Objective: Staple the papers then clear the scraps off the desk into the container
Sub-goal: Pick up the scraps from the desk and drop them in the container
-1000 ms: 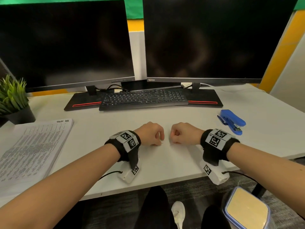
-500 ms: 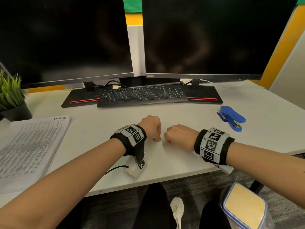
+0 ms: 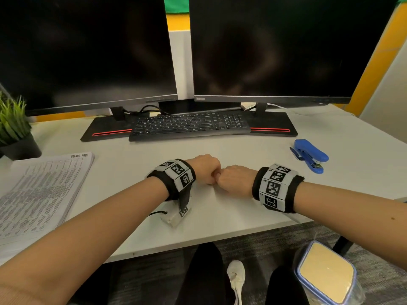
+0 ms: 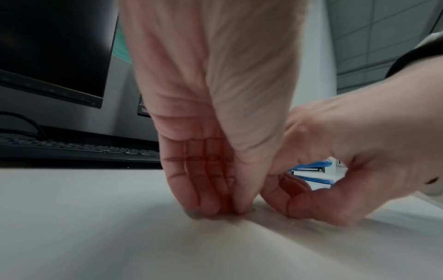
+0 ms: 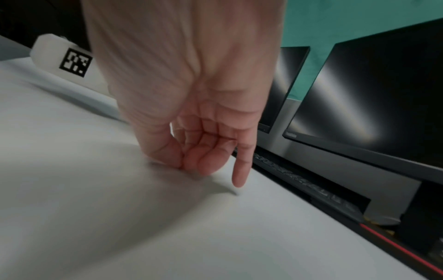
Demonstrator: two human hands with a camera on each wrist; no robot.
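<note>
Both hands sit fisted at the middle of the white desk [image 3: 231,219]. My left hand [image 3: 209,180] has its fingers and thumb bunched, tips pressed on the desk [image 4: 215,210]. My right hand [image 3: 221,181] touches it from the right, fingers curled, thumb tip on the desk and little finger pointing down [image 5: 196,164]. No scrap shows between either hand's fingers. The blue stapler [image 3: 310,155] lies at the right, apart from both hands. The printed stack of papers [image 3: 39,190] lies at the left. The container [image 3: 326,276], with a tan lid and blue rim, stands below the desk edge at lower right.
A black keyboard [image 3: 189,125] and two dark monitors [image 3: 271,47] fill the back of the desk. A potted green plant [image 3: 13,130] stands at the far left. My legs and a white shoe [image 3: 236,276] are under the front edge.
My two hands have slid toward each other along the desk; the gap between them a second ago has closed and they now touch. Stapler and papers have not moved.
</note>
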